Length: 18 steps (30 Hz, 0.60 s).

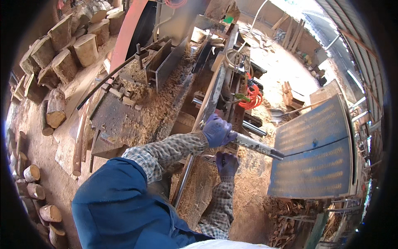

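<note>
My left hand [217, 130], in a purple glove, reaches across the machine with its fingers curled at the near end of a grey metal pipe [259, 147]. The pipe slants away to the right toward a blue panel. Just below it, my right hand [226, 164], also gloved, is closed into a fist; anything inside its fingers is hidden. Beside both hands runs a long metal rail [214, 93], dusted with sawdust. The saw machine's table [118, 114] lies to the left under wood shavings, with upright metal plates [170, 64] on it.
Cut logs [64, 66] are stacked at the far left, with more along the left edge. A coiled orange hose [253, 97] hangs beyond the hands. To the right stands a large blue slotted panel [313, 147]. Part of a red wheel guard [129, 29] rises at the top.
</note>
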{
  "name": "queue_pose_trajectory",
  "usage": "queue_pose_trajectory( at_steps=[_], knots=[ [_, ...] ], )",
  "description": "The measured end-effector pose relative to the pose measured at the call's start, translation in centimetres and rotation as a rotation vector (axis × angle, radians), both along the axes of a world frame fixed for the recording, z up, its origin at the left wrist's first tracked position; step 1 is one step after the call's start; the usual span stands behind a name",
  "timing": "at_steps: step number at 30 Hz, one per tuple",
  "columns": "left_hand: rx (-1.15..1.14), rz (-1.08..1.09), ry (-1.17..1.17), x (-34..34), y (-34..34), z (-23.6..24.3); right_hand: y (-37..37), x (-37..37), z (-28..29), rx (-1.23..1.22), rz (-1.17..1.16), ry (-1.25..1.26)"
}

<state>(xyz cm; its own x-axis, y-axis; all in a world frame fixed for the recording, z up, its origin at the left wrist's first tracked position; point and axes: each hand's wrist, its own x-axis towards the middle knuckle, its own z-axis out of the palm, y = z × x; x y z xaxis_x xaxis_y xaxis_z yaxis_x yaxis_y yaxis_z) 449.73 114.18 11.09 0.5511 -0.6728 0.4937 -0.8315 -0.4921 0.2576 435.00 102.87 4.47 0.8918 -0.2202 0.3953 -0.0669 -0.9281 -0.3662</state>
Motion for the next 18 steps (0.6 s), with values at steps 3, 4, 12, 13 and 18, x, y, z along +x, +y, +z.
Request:
queue_pose_trajectory(
  at_steps=[3, 4, 12, 13, 18],
  knots=[
    [-0.097, -0.06, -0.008, -4.2, 2.0, -0.8, 1.4, -4.6, -0.8, -0.062, -0.024, -0.085],
    [-0.113, -0.071, 0.017, -5.6, 2.6, -1.2, 2.3, -6.0, -0.7, -0.059, -0.047, -0.057],
    [-0.089, -0.131, 0.056, -18.4, 7.1, -0.4, 6.4, -18.1, -3.0, 0.151, -0.179, -0.194],
    [-0.097, -0.139, 0.046, -19.9, 7.4, -0.5, 6.6, -19.7, -3.2, 0.14, -0.201, -0.206],
    [0.0, -0.281, -0.023, -27.1, 10.3, -0.1, 7.7, -27.6, -5.2, 0.229, -0.329, -0.094]
  ],
)
